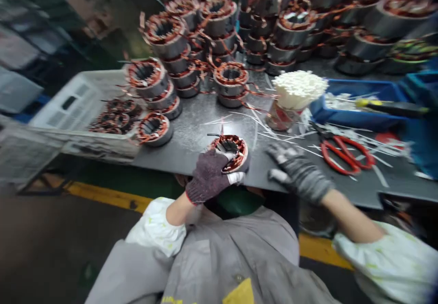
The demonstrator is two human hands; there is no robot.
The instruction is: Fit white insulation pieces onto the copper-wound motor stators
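We see the left hand (pixel 211 174) partly closed on the copper-wound ring (pixel 243 158) at the frame's centre; we judge that the step in hand is steadying it. The right hand (pixel 301 172), right of centre, is loosely spread, and we see nothing in it. The next move, we think, calls for a firm left hold while the right hand reaches the ring

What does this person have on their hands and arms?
The left hand wears a dark purple knit glove with a red cuff edge and whitish thumb tip; the right hand, a grey-and-black streaked glove with paler fingertips. Both sleeves are whitish with yellow-green marks.
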